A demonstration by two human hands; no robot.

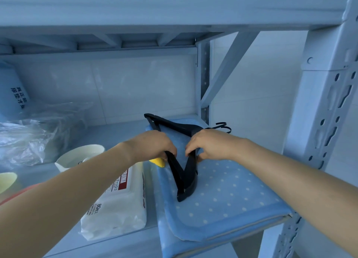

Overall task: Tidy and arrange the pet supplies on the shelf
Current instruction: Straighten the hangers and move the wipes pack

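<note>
One bundle of black hangers [185,180] lies on a blue dotted pad [232,190] at the right end of the shelf [120,133]; its pointed end lies below both grips, towards the viewer, and its hooks [222,128] project beyond the right grip [211,145]; the exact count of hangers cannot be told. Left grip [153,145] is closed round one arm of the bundle; right grip is pinched on the adjoining arm; the two grips nearly meet.

Judged handling: light, rigid, smooth plastic; the pieces are likely to slide against one another and fan apart if lifted by a single arm; the hooks may snag; the best hold is judged to be at the neck under the hooks, or across both arms together. The pad looks soft and should stop the bundle skating.

A yellow item [157,162] shows just under the left grip, mostly hidden; a pack of wipes [116,199] lies below and left of that grip, just beside the pad; a white bowl [77,157] and a crumpled clear plastic bag [29,137] sit further left.
</note>
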